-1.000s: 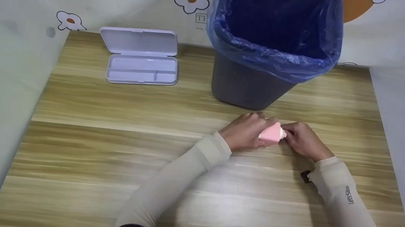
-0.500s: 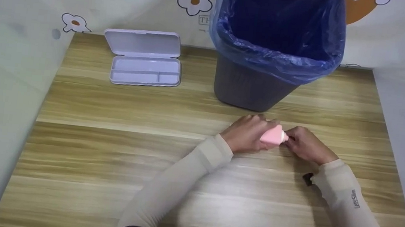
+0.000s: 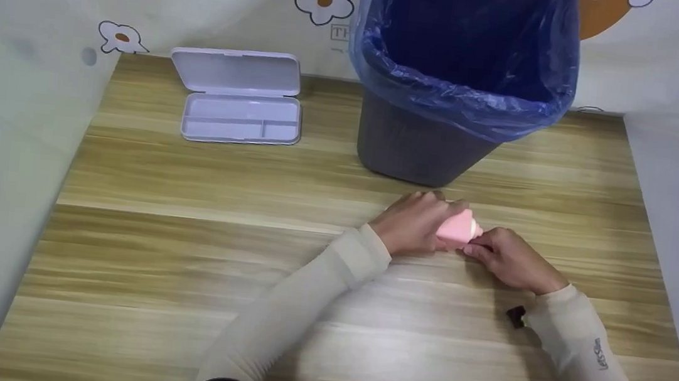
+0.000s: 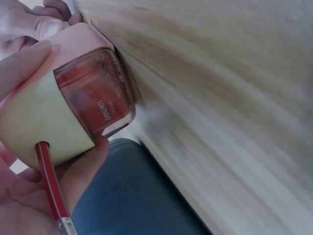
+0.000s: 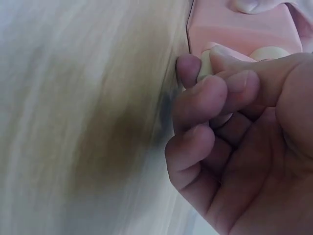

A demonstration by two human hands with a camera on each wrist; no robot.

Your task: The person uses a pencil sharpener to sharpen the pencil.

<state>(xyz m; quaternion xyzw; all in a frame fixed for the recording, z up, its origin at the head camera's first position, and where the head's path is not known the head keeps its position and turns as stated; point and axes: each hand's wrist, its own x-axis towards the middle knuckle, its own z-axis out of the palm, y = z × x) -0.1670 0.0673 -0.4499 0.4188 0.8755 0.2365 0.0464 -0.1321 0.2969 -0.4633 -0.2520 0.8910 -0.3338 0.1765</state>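
My left hand [image 3: 415, 224] grips a pink crank pencil sharpener [image 3: 454, 228] low over the table, in front of the bin. In the left wrist view its cream front face has a hole with a red pencil [image 4: 51, 181] in it, and the clear shavings drawer [image 4: 95, 93] holds some shavings. The pencil runs back along the palm. My right hand [image 3: 512, 259] is at the sharpener's other end. Seen from the right wrist, thumb and forefinger pinch the small crank handle [image 5: 205, 66], mostly hidden by the fingers, while the other fingers curl loosely.
Just behind the hands stands a grey bin [image 3: 420, 142] lined with a blue bag [image 3: 468, 106]. A lilac pencil case [image 3: 239, 120] lies at the back left with its lid up. Pale patterned sheets [image 3: 19, 119] wall the wooden table [image 3: 180, 262] at the back and sides.
My right hand has swung a little toward the front of the table at the crank end. The left hand and sharpener stay nearly in place.
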